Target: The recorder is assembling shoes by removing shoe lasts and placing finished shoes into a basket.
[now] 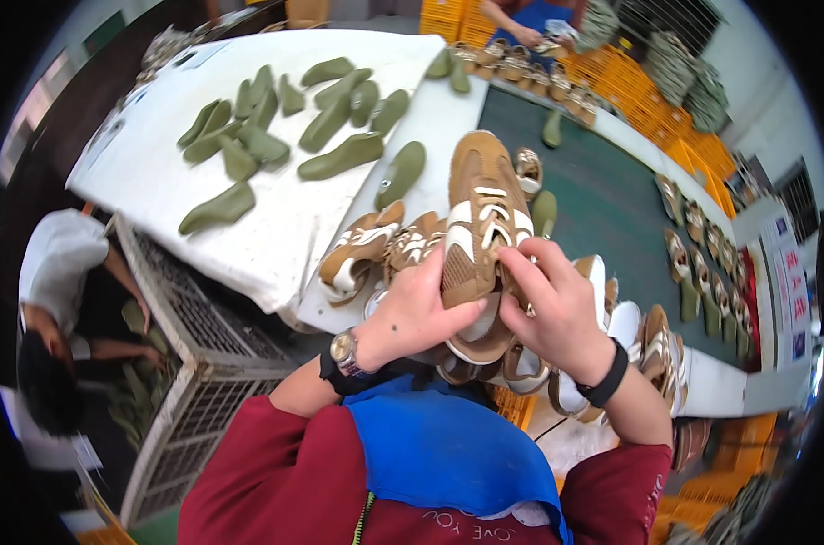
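Note:
A brown and white sneaker upper (481, 209) stands up in front of me, toe pointing away. My left hand (414, 313), with a wristwatch, grips its left side near the heel. My right hand (550, 304), with a black wristband, holds its right side, fingers at the lacing area. Under both hands lies a heap of similar brown and white shoe uppers (367, 250) at the near edge of the white table (276, 254).
Several green shoe lasts (326, 123) lie on the white table. A dark green conveyor belt (603, 209) on the right carries shoes (703, 263). A person (58, 309) crouches at left by a wire cage (203, 336). Orange crates (630, 82) and another worker's hands (526, 36) are at the far end.

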Demonstrator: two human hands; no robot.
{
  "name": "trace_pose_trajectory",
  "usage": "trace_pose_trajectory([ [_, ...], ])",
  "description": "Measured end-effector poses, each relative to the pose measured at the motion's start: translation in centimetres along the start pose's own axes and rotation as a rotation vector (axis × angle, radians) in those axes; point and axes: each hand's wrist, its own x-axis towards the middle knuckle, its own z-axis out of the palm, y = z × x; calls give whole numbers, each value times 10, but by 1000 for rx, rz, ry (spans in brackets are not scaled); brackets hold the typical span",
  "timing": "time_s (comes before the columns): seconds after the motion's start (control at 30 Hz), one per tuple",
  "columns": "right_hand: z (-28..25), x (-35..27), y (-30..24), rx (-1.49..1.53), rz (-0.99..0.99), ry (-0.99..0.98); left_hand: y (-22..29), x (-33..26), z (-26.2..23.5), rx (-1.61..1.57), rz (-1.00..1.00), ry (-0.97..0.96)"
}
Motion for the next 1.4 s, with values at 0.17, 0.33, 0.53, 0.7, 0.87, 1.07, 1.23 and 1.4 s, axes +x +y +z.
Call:
trace_pose_trajectory([
  [0.17,12,-9,-11,-60,90,192,1,19,-11,501,567,348],
  [0.33,14,-10,-23,-73,246,245,1,24,-15,348,678,280],
  [0.53,14,-4,-37,-68,251,262,-2,24,-22,250,763,308],
  [0.7,22,-9,-45,41,302,157,-9,30,-28,201,740,263],
  [0.87,18,-19,-53,158,231,111,-14,33,-35,29,541,159],
  [1.07,29,-15,-49,-51,342,405,-3,41,-28,290,659,-192],
  [1.23,38,-22,-46,10,342,576,12,38,-26,305,636,-183],
  [1.4,32,-37,-38,23,456,725,4,43,-29,106,733,-405],
])
